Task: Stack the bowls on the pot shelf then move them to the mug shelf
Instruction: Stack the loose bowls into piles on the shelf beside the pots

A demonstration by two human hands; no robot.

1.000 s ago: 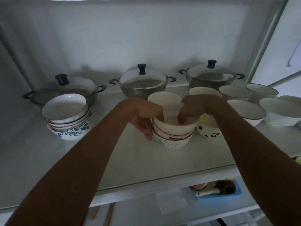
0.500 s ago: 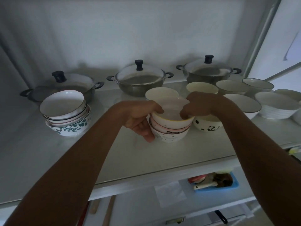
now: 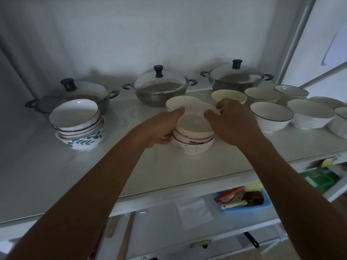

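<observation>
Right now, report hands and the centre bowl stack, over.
Left hand gripping centre stack, left side. Right hand pinching top bowl at its rim. Stack sits on pot shelf. Black-rimmed bowl close on right.

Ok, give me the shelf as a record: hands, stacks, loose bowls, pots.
left hand: grips the left side of the middle stack
right hand: pinches the yellow-rimmed white top bowl at its right rim
middle stack: three bowls showing, speckled white bowl at bottom
left stack: nested bowls in a leaf-patterned white bowl
loose bowls: several, unstacked, right of the middle stack
pots: three, steel, lidded, along the back
</observation>
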